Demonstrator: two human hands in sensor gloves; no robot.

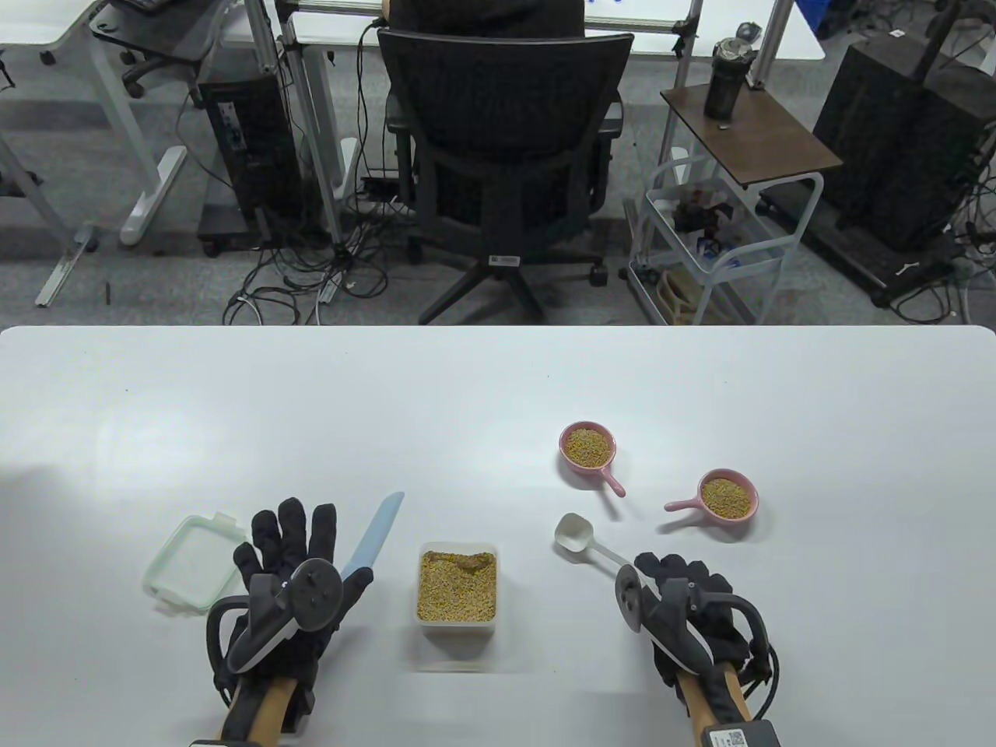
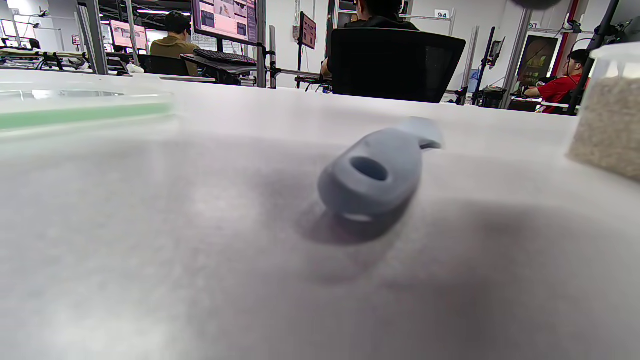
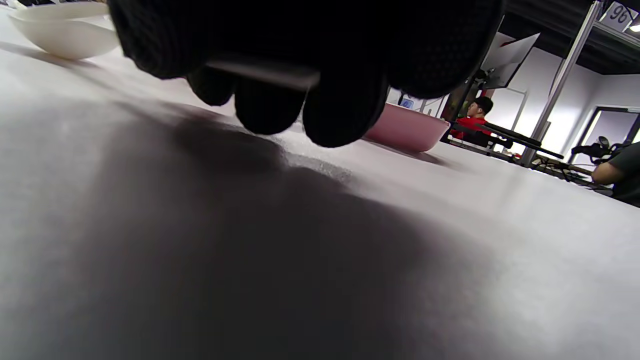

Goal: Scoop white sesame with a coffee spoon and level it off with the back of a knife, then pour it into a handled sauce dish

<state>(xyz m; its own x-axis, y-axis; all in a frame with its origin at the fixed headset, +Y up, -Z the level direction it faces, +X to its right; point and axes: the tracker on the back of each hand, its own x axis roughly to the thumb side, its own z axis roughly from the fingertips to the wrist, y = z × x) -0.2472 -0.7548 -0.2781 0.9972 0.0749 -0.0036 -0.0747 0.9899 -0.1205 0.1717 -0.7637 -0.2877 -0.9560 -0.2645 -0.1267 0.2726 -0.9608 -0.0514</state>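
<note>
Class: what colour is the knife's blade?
Light blue knife blade, clearest in the table view.

We see a grey-blue plastic knife handle with a round hole (image 2: 372, 175) lying on the white worktop (image 2: 200, 250), its far end blurred. At the right edge stands a clear plastic tub of pale sesame (image 2: 607, 115); at left lies a green-rimmed clear lid (image 2: 80, 112).

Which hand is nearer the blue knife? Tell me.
Left. The left hand hovers with fingers spread right beside the blue knife, its handle next to the thumb side. The right hand is far across the sesame container, at the coffee spoon.
</note>
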